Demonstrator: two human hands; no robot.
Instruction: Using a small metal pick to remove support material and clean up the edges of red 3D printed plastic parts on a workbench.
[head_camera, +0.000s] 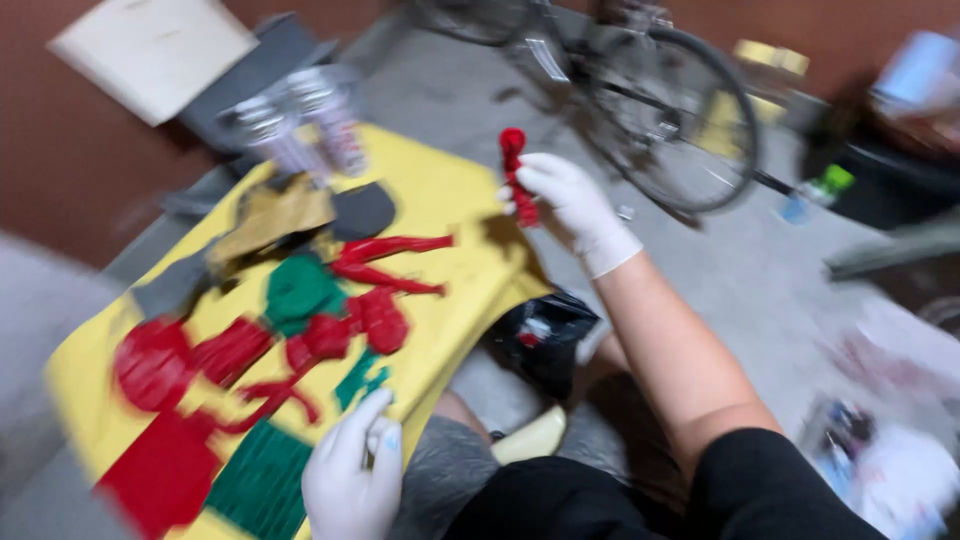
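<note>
From the head camera I see my right hand (572, 205), in a white glove, closed around a small red painted piece (516, 172), a narrow, knobbly stick-like shape with a rounded top. It is held upright in the air just past the far right edge of the yellow sheet (440, 200), above the grey floor. The picture is blurred, so I cannot tell what the piece is made of.

My left hand (352, 475), also gloved in white, rests at the near edge of the yellow sheet, fingers loosely curled and together, touching the sheet beside a dark green ribbed panel (260, 480). I cannot tell whether it pinches the sheet or only lies on it.

The yellow sheet covers a low surface and hangs down at its right side. On it lie several red pieces (340, 325), some round, some long and thin, a green rounded piece (298, 290) among them, and a red flat panel (160, 470) near the green one. At the sheet's far end stand two spray cans (305, 125), with a dark piece and a tan piece just beside them.

Beyond the sheet, on the grey concrete floor (730, 270), stands a bicycle wheel (665, 110), well apart from the held piece. A black bag (545, 335) sits under the sheet's right edge, near my knees. A reddish-brown wall runs behind everything.
</note>
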